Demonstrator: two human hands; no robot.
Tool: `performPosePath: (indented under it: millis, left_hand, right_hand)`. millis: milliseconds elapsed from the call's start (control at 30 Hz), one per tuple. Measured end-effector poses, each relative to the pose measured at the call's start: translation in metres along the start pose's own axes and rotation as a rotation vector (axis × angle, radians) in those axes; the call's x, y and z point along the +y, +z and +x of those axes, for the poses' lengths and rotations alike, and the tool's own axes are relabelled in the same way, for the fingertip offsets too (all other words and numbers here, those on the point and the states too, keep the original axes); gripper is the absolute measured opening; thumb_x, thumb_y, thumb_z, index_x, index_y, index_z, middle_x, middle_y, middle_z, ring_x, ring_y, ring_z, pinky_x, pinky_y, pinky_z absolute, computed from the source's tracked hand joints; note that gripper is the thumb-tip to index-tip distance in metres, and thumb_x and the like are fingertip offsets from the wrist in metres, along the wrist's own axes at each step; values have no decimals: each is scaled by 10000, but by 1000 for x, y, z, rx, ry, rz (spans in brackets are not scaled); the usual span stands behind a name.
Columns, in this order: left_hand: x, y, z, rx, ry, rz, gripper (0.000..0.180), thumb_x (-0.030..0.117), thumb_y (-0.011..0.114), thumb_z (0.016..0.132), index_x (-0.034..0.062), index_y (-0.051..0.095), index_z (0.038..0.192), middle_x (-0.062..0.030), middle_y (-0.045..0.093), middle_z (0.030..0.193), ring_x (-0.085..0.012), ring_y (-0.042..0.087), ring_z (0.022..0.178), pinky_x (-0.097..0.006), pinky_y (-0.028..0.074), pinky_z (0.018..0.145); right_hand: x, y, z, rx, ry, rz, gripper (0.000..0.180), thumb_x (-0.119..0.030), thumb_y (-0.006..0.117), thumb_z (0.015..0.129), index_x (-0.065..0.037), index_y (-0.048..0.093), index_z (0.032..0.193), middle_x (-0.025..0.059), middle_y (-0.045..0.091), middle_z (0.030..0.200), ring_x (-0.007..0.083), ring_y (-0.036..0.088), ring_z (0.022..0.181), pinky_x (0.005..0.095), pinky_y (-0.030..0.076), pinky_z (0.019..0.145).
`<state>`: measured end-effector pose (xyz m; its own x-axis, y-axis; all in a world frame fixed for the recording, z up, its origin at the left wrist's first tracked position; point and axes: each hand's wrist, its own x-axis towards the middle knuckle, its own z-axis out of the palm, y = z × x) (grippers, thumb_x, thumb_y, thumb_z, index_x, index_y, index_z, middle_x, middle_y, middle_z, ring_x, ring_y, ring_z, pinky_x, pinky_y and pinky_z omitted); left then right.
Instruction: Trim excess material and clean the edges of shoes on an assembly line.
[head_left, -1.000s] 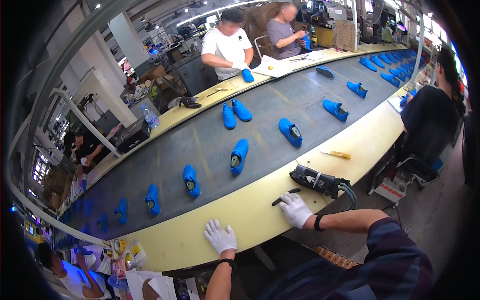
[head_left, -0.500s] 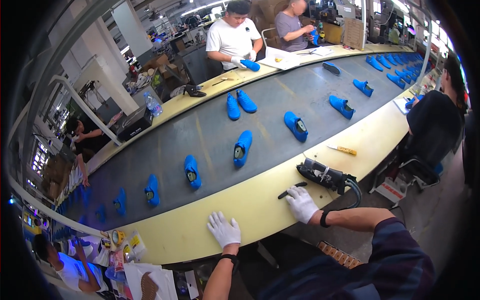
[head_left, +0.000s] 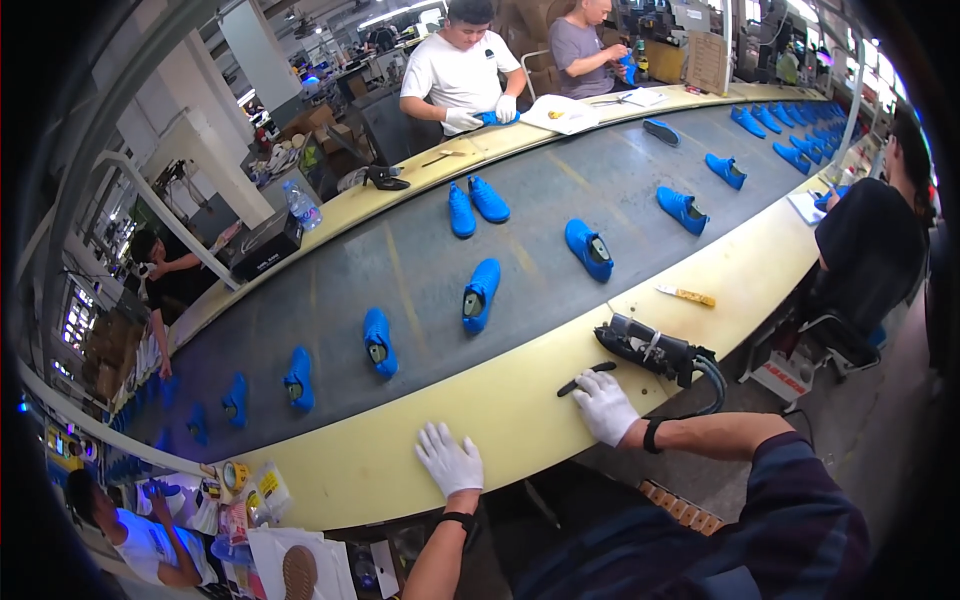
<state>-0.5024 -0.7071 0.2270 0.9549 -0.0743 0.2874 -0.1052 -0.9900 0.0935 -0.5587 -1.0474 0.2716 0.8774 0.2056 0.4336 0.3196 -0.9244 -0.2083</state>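
— Right at the fingertips of the right hand lies a small black tool, slim and dark, flat on the yellow bench edge. Does the hand have it?

— Not as far as I can see. The gloved fingers are spread and resting just below it, touching or nearly so — the view is too small to say which. Nothing is gripped.

— How would it handle?

— I'd judge it light and stiff, easy to pinch by the middle of its length. White cotton gloves may slip a little on a smooth handle, so a firm pinch is wise.

— And the other hand?

— The left hand lies open, palm down on the bench, holding nothing, well apart from the tool.

— What crowds it?

— A black power tool with a thick cable sits just beyond, near the bench's outer edge. Farther along lies a yellow-handled knife. The grey conveyor belt runs alongside, carrying blue shoes — the nearest ones stand clear of the hands. Bare bench lies between the two hands for moving.
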Motion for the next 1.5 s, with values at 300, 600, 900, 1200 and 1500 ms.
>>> performPosePath:
  millis: [300,600,900,1200,1500]
  left_hand:
    - [0,1,0,-2,0,-12,674,351,664,957,-22,514,1497,-265,462,1621,-437,378,1542,-597,225,1294]
    - [1,0,1,-9,-15,-26,671,341,665,951,-20,514,1495,-266,461,1619,-437,377,1543,-595,228,1293]
    - [0,-3,2,5,-11,0,676,352,665,951,-15,513,1498,-259,465,1618,-423,369,1548,-602,234,1288]
    - [-2,-6,6,-70,-19,-30,673,377,649,965,-19,523,1495,-261,459,1624,-437,352,1555,-604,212,1300]
    - [-4,-18,16,-130,-20,-61,677,353,657,957,-31,517,1496,-263,438,1639,-436,327,1567,-602,185,1306]
  right_hand:
    - [-1,-1,1,7,-4,-5,245,-101,651,903,16,685,1115,246,650,1328,443,588,1318,577,437,1163]
    - [-2,3,-1,11,-11,-19,253,-94,636,906,17,666,1131,249,646,1331,444,581,1327,585,435,1163]
    - [-4,4,1,11,-11,-7,233,-90,651,889,12,663,1099,251,643,1332,439,575,1336,577,438,1159]
    - [-24,32,66,-77,9,291,450,-137,724,886,-19,606,1303,237,638,1341,437,609,1242,543,477,1079]
    - [-23,153,344,-249,1111,629,915,-599,869,785,60,625,1370,306,712,1318,405,701,1253,451,575,1027]
